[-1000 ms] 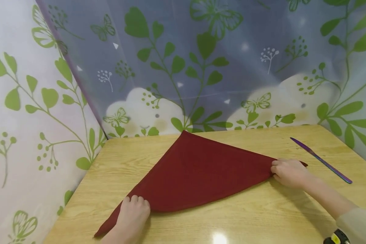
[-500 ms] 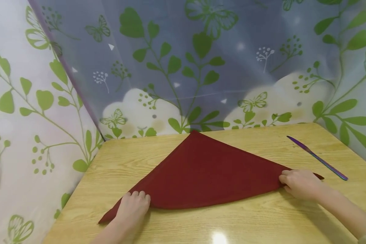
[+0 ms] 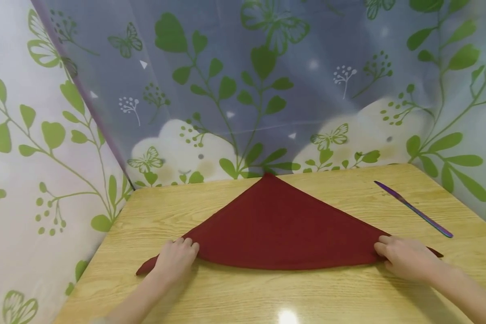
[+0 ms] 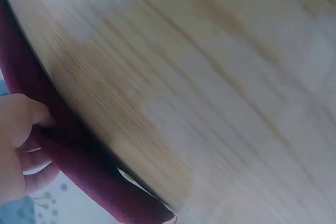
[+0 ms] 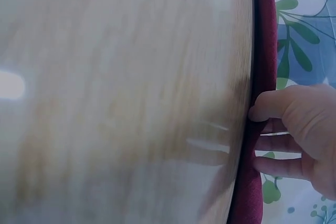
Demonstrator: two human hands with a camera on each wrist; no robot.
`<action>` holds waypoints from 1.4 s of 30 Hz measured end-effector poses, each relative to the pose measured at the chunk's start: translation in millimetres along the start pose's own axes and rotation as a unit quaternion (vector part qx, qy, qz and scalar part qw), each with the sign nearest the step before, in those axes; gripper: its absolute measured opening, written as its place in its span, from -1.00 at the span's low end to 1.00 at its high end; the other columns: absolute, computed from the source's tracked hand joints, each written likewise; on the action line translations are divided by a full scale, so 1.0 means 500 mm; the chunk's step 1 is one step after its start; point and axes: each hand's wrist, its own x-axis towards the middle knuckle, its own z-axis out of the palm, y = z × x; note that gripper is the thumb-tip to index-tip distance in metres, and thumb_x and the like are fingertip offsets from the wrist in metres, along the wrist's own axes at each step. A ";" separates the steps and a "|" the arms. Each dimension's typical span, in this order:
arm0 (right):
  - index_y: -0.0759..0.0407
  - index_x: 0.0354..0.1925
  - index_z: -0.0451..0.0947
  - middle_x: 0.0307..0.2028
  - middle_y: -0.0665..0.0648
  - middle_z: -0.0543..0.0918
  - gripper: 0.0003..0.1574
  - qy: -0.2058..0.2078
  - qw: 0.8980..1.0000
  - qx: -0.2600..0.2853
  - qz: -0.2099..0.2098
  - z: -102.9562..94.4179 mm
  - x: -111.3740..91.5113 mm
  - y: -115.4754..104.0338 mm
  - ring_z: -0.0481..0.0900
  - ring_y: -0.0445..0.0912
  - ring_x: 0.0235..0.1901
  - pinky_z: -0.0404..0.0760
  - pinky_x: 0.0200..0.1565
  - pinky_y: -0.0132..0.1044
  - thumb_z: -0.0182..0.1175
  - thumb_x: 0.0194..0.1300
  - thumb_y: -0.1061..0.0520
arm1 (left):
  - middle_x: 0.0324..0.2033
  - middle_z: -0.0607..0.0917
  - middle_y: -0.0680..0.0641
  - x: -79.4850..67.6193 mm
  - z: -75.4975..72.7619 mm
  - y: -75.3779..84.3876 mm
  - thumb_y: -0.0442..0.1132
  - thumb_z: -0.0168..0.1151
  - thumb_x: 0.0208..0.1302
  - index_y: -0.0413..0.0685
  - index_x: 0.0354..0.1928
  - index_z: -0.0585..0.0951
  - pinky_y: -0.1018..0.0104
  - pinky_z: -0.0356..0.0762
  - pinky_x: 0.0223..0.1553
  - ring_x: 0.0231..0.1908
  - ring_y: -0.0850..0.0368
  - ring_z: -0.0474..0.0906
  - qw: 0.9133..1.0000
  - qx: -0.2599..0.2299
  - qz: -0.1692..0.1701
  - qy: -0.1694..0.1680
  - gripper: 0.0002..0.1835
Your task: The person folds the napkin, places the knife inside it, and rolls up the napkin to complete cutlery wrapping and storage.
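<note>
A dark red cloth napkin (image 3: 283,225), folded to a triangle, lies on the wooden table with its peak toward the back wall. My left hand (image 3: 177,257) grips its left part, and a short tip of cloth sticks out beyond the hand. Near the right corner my right hand (image 3: 405,255) pinches the folded edge, the other tip showing past it. In the left wrist view the thumb and fingers of the left hand (image 4: 23,145) are curled on the cloth (image 4: 84,166). The right wrist view has the right hand (image 5: 299,135) holding the cloth's edge (image 5: 265,40) between thumb and fingers.
A knife (image 3: 414,209) with a purple-blue sheen lies at the right of the table (image 3: 243,297), beyond the right hand. Printed curtains (image 3: 210,90) with leaves and butterflies hang behind the table and at its sides.
The napkin has turned so its long edge lies more level. Its peak and my right hand have shifted right, the right hand also nearer; my left hand has moved a little farther away.
</note>
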 end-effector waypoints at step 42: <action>0.07 -0.40 0.60 -0.47 -0.12 0.45 -0.79 0.029 0.999 0.020 -0.027 -0.005 -0.013 -0.002 0.45 -0.26 -0.57 0.40 -0.61 -0.33 0.33 -0.12 0.26 | -0.58 0.38 0.05 -0.031 -0.014 -0.003 -0.34 0.18 -0.18 -0.08 -0.54 0.46 0.18 0.33 -0.67 -0.56 0.05 0.40 0.984 -0.153 0.004 -0.086 -0.90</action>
